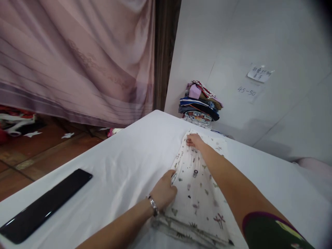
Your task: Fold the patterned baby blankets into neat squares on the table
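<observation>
A white cloth (190,190) printed with small plants, flamingos and other motifs lies folded in layers on the white-covered table. My left hand (166,189), with a silver bracelet at the wrist, grips the cloth's left edge, thumb on top and fingertips partly hidden at the fold. Farther up, my right hand (195,141) pinches the same edge near its far corner, fingers curled in. Some creases run through the cloth between the two hands. Its near end shows several stacked layers.
A long glossy black panel (46,207) lies on the table (114,166) at left. Behind the far edge stands a pile of folded clothes (199,103) against a grey wall with paper notes (259,74). A pink curtain (85,58) hangs at left over a tiled floor.
</observation>
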`<action>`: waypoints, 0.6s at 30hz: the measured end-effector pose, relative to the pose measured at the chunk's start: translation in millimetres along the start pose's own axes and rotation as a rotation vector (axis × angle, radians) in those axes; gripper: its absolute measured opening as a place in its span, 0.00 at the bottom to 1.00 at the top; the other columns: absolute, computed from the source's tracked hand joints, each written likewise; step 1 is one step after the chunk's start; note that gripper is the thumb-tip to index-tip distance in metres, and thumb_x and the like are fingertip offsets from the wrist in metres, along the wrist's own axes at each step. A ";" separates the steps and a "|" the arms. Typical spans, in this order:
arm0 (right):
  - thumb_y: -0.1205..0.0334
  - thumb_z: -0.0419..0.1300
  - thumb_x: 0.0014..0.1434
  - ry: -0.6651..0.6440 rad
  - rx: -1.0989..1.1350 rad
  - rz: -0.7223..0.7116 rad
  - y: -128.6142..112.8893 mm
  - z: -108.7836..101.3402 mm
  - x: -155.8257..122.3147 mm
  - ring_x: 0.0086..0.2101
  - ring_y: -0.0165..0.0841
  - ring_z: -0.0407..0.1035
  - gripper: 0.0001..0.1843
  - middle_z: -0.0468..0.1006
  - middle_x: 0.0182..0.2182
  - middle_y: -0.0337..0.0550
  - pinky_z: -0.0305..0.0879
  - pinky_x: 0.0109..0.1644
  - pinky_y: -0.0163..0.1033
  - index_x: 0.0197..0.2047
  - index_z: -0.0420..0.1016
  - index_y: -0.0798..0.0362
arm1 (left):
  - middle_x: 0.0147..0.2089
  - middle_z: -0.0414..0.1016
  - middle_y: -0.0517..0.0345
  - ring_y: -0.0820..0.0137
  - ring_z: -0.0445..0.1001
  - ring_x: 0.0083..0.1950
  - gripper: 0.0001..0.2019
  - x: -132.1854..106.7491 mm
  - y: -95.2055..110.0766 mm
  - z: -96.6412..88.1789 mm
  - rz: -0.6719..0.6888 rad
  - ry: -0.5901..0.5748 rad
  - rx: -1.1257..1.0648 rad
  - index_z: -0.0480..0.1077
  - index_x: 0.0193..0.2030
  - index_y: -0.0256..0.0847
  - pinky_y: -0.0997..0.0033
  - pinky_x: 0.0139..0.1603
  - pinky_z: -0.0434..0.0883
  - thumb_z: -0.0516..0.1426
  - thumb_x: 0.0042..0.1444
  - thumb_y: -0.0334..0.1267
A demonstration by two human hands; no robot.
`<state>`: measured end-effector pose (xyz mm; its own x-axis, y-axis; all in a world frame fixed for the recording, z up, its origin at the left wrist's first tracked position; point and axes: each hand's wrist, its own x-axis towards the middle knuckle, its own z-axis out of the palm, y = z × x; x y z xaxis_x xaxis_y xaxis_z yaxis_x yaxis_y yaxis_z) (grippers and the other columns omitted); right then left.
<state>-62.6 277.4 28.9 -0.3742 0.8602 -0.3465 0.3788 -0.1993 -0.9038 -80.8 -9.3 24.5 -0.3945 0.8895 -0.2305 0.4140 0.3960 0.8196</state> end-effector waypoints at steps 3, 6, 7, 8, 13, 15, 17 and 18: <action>0.71 0.59 0.52 -0.025 0.025 -0.026 9.7 -1.2 -4.2 0.22 0.24 0.68 0.07 0.69 0.22 0.35 0.72 0.31 0.32 0.36 0.66 0.57 | 0.54 0.68 0.47 0.64 0.67 0.53 0.31 -4.5 -1.2 -0.3 0.000 -0.006 0.136 0.55 0.59 0.37 0.68 0.52 0.63 0.49 0.45 0.27; 0.72 0.58 0.53 -0.040 -0.004 -0.051 11.3 -6.9 -8.4 0.23 0.25 0.69 0.08 0.71 0.23 0.37 0.72 0.30 0.33 0.38 0.66 0.57 | 0.50 0.71 0.47 0.61 0.71 0.48 0.30 -7.0 1.1 -1.4 0.009 0.007 0.271 0.55 0.59 0.39 0.65 0.48 0.65 0.49 0.45 0.27; 0.72 0.58 0.53 -0.040 -0.026 -0.059 10.5 -8.3 -9.5 0.23 0.26 0.69 0.08 0.71 0.23 0.38 0.72 0.28 0.33 0.38 0.67 0.57 | 0.49 0.72 0.47 0.61 0.71 0.47 0.30 -7.5 2.0 -1.4 0.019 0.012 0.300 0.56 0.59 0.39 0.65 0.48 0.66 0.48 0.45 0.27; 0.71 0.58 0.53 -0.036 -0.053 -0.069 9.4 -9.3 -10.6 0.22 0.26 0.68 0.07 0.71 0.23 0.39 0.71 0.27 0.33 0.38 0.67 0.57 | 0.49 0.72 0.47 0.61 0.71 0.48 0.30 -8.0 2.7 -1.1 0.037 0.012 0.313 0.56 0.59 0.38 0.65 0.48 0.66 0.48 0.45 0.26; 0.64 0.59 0.54 0.036 -0.227 -0.112 1.1 -10.1 -10.0 0.21 0.27 0.67 0.11 0.73 0.26 0.43 0.68 0.23 0.32 0.41 0.68 0.58 | 0.58 0.65 0.49 0.64 0.69 0.52 0.30 -13.9 4.6 8.2 0.196 -0.003 0.280 0.54 0.61 0.39 0.66 0.54 0.64 0.46 0.48 0.25; 0.59 0.60 0.54 0.088 -0.306 -0.121 -5.2 -9.9 -5.9 0.23 0.28 0.68 0.18 0.74 0.31 0.46 0.67 0.22 0.32 0.46 0.67 0.57 | 0.58 0.65 0.49 0.64 0.69 0.52 0.30 -16.3 5.0 12.4 0.241 -0.013 0.284 0.54 0.61 0.39 0.66 0.55 0.64 0.46 0.48 0.25; 0.54 0.61 0.51 0.139 -0.389 -0.127 -12.9 -7.7 -0.6 0.26 0.31 0.70 0.26 0.74 0.37 0.50 0.67 0.23 0.33 0.51 0.64 0.56 | 0.57 0.64 0.48 0.64 0.69 0.52 0.30 -17.4 4.6 14.7 0.272 -0.027 0.296 0.53 0.62 0.38 0.65 0.54 0.64 0.46 0.49 0.25; 0.52 0.62 0.50 0.162 -0.427 -0.128 -16.5 -5.3 2.1 0.29 0.33 0.71 0.29 0.73 0.40 0.52 0.67 0.25 0.34 0.53 0.63 0.55 | 0.57 0.64 0.48 0.64 0.69 0.52 0.31 -17.6 3.9 15.1 0.283 -0.037 0.307 0.52 0.62 0.39 0.66 0.54 0.64 0.46 0.49 0.25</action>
<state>-65.2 285.0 44.4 -0.3170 0.9340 -0.1647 0.6649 0.0950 -0.7408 -60.0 -20.0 23.8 -0.2029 0.9783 -0.0421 0.7296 0.1797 0.6599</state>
